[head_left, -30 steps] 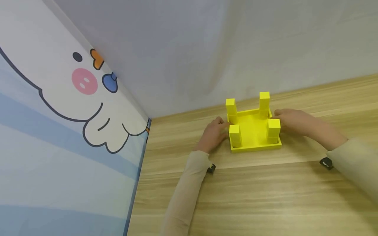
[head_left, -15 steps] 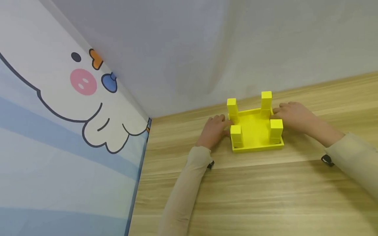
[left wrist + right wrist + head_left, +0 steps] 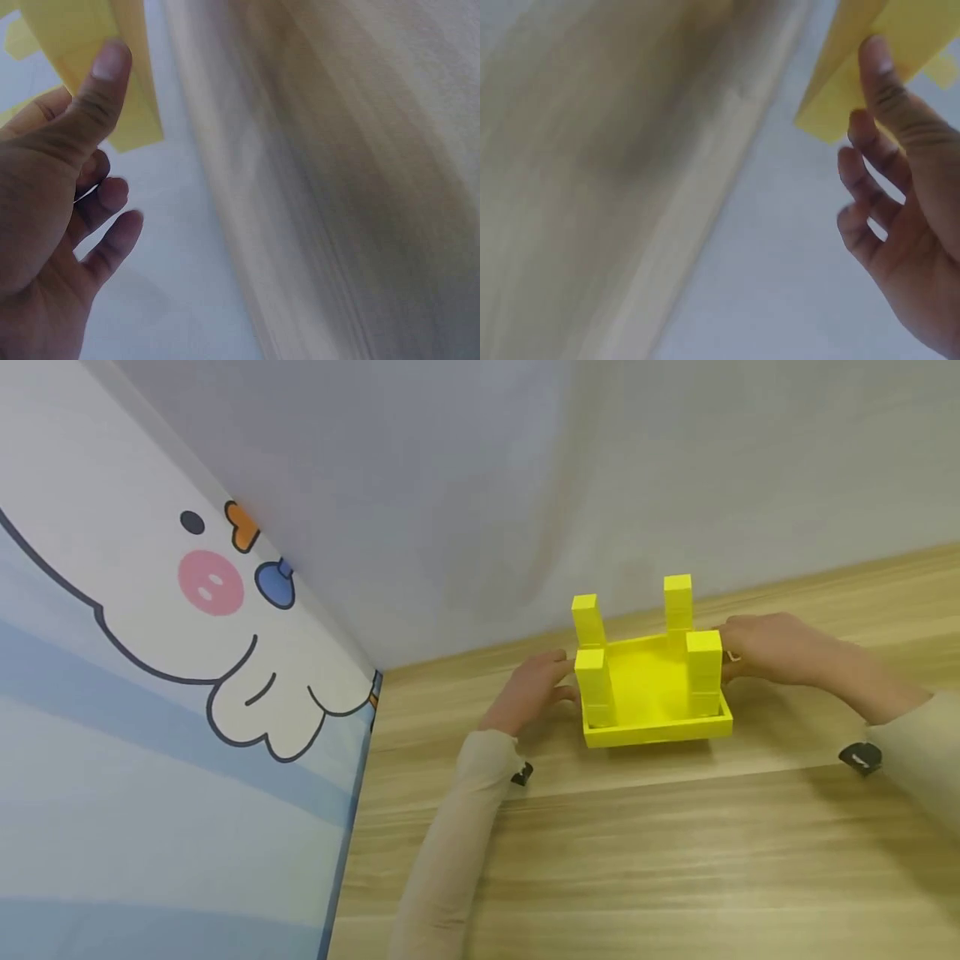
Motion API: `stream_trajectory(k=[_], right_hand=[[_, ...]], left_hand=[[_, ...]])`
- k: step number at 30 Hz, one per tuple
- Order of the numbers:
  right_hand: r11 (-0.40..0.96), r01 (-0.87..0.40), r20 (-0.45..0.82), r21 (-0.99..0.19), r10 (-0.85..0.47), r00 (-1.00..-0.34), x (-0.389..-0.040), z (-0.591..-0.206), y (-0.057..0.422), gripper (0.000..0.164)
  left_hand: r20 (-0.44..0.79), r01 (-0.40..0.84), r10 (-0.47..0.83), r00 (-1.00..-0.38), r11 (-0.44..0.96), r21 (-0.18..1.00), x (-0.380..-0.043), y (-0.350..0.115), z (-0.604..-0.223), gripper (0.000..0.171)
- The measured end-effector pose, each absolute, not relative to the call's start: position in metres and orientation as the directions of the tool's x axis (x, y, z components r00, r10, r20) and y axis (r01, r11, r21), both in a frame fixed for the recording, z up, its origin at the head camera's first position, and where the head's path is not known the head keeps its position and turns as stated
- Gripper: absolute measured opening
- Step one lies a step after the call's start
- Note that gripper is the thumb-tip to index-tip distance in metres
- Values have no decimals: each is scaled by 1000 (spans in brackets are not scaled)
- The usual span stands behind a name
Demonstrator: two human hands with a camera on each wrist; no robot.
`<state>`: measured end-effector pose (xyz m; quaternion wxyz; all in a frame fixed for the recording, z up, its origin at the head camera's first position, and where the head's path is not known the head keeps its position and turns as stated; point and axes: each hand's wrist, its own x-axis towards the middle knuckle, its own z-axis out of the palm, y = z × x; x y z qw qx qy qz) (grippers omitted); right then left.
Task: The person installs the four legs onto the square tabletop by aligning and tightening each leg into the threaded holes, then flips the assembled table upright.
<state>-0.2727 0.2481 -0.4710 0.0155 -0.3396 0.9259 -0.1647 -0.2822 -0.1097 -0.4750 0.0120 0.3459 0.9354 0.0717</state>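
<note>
A bright yellow tray-like piece (image 3: 648,681) has a low rim and several square posts that stand up at its corners, like a small upturned table. My left hand (image 3: 528,689) grips its left side and my right hand (image 3: 783,647) its right side. Shadow under the front rim shows the piece is off the table there, tilted. In the left wrist view, the thumb of that hand (image 3: 60,172) presses the yellow wall (image 3: 86,30), with other fingers behind. The right wrist view has the other thumb on the yellow side (image 3: 836,94), the lower fingers of that hand (image 3: 922,180) loosely curled.
The wood-grain table (image 3: 637,860) spreads toward the front. A plain grey-white wall surface (image 3: 450,527) rises behind the yellow piece. On the left, a panel (image 3: 150,735) with a cartoon print meets the table's left edge.
The yellow piece rests flat in the earlier frames; now it is raised and tilted, its front rim facing me more. Both hands have come up with it, the right one shifting slightly right.
</note>
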Motion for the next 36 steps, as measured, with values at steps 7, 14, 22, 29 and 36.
stream_trajectory(k=[7,14,22,29,36], right_hand=[[592,-594,78,-544,-670,-739,-269,-455,269,12],[518,-655,189,-551,-687,-702,-267,-451,275,26],[340,-711,273,-615,-755,-597,-268,-436,273,48],[406,-627,189,-665,-721,-667,-274,-429,268,40],[493,-528,89,-691,-667,-739,-282,-427,265,39]], left_hand=[[5,627,686,-728,663,410,-276,-115,-445,45],[31,607,707,-707,583,540,-274,-116,-422,40],[75,625,710,-700,558,545,-278,-113,-413,47],[80,587,687,-723,548,596,-286,-112,-409,72],[0,451,625,-781,563,693,-290,-112,-410,66]])
